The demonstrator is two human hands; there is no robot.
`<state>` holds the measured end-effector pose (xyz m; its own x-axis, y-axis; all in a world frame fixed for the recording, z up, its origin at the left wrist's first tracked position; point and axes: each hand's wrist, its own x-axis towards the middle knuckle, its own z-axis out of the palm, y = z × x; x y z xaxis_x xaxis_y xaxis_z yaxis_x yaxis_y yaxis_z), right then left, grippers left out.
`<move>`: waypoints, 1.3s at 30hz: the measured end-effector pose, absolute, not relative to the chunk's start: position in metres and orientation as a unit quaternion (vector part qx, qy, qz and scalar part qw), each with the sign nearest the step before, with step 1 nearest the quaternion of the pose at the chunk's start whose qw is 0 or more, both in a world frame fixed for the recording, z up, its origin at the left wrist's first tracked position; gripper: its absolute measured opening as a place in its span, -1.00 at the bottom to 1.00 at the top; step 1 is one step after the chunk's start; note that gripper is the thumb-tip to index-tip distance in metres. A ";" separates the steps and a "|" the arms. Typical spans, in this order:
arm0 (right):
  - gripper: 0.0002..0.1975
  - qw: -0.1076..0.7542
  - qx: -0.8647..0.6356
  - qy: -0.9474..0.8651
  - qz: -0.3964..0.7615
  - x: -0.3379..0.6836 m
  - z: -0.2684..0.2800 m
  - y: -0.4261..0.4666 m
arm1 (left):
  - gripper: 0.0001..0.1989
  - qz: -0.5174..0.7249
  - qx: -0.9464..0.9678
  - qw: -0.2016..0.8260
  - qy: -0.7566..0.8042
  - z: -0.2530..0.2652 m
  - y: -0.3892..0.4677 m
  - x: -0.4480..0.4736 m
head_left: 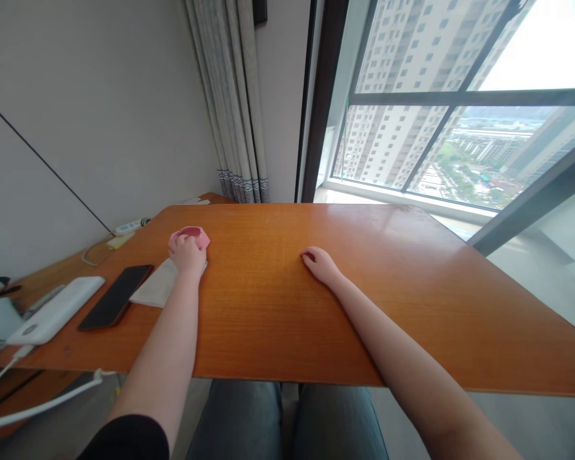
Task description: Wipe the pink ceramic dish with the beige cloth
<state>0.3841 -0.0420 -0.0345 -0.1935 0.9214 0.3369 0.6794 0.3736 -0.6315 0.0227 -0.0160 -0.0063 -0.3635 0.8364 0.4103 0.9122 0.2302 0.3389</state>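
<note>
Left grip on the pink object, right grip without one

Taking hold of the pink object looks done: the left fingers are closed over its near side. Whether it has been lifted cannot be told, since its underside is hidden. The right grip appears to have no part in the handling yet; how much is left cannot be judged from this view.

The pink object is at about 10 o'clock from the middle of the bench, touching the left grip and showing from its 12 to its 2 o'clock. From the right grip it lies toward 10 o'clock, well apart. That right grip is loosely curled near the middle of the bench, with nothing visible in it.

A white sheet lies at the left grip's 7 o'clock, with a dark phone just beyond it at 8.
</note>
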 end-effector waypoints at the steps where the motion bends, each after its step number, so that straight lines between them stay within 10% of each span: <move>1: -0.81 0.349 -0.532 -0.751 0.177 0.384 -0.035 -0.042 | -0.71 -0.269 -0.561 0.068 -0.780 -0.005 -0.017 0.022; 13: -0.43 0.526 -0.513 -0.622 0.269 0.378 -0.040 -0.038 | -0.79 -0.352 -0.798 0.021 -0.488 0.010 -0.035 0.150; 39: -0.59 0.571 -0.494 -0.521 0.398 0.386 -0.042 -0.034 | -0.89 -0.275 -0.895 -0.090 -0.340 -0.011 -0.060 0.218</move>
<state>0.3860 -0.0337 -0.0420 0.1411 0.9692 0.2019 0.0594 0.1952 -0.9790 0.2184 -0.0595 -0.0107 0.6174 0.6581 0.4310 0.5585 -0.7525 0.3490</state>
